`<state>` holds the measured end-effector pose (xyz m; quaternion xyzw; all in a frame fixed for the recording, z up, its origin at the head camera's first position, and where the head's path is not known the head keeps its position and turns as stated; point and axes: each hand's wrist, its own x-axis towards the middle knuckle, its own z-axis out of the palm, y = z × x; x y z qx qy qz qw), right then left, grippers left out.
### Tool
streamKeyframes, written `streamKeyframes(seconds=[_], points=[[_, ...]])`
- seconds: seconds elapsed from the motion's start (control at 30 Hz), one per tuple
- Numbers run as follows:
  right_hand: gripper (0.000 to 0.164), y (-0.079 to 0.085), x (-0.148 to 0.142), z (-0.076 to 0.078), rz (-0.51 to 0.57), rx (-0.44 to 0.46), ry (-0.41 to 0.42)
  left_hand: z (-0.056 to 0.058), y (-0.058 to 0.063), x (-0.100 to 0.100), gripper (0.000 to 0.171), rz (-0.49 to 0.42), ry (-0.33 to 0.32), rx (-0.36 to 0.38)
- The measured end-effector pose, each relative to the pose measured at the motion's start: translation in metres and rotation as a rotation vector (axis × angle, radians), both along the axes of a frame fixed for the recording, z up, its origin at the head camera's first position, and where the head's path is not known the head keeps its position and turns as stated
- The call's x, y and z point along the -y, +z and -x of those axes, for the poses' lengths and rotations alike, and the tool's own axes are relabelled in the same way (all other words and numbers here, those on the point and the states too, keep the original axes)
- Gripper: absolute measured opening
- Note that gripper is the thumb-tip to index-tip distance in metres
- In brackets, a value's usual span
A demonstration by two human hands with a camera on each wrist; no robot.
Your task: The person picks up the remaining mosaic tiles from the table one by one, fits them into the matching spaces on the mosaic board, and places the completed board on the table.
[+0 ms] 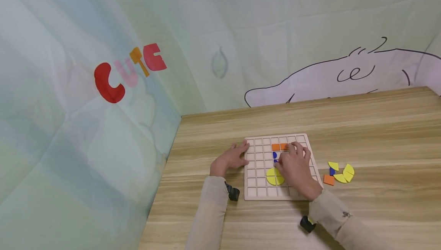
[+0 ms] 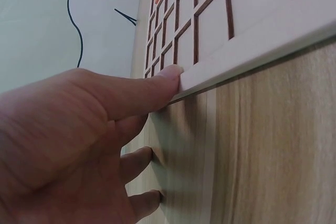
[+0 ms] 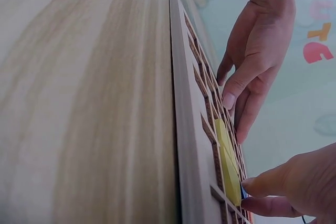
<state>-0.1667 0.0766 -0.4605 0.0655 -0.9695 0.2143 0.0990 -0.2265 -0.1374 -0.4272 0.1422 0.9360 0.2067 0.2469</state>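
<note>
A pale wooden grid board (image 1: 256, 192) lies on the table. My left hand (image 1: 234, 157) rests at its left edge, the thumb (image 2: 168, 80) touching the rim and the other fingers down on the wood. Over the board's middle, my right hand (image 1: 297, 167) pinches a small blue piece (image 3: 242, 190) between thumb and forefinger, low at the grid; most of that piece is hidden. Beside these fingers, a blue piece (image 1: 274, 155) sits in a cell under two orange squares (image 1: 276, 147). Yellow quarter pieces (image 1: 272, 176) form a round shape nearer the front, partly covered by the right hand.
Right of the board lie loose yellow quarter pieces (image 1: 348, 170), a blue piece (image 1: 332, 171) and an orange square (image 1: 329, 180). The wooden table (image 1: 206, 131) meets a printed cloth wall (image 1: 193, 51) at the back and left.
</note>
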Motion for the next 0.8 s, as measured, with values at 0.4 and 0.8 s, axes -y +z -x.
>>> streamKeyframes(seconds=[0.4,0.8], points=[[0.019,-0.0015,-0.0006,-0.0001,0.003,-0.041,0.018,-0.0007,-0.0007,-0.0003,0.065,0.008,-0.007,-0.013],[0.019,-0.0006,0.0021,0.0007,-0.026,-0.035,0.015,0.0002,-0.0013,-0.0005,0.065,0.012,-0.007,-0.012]])
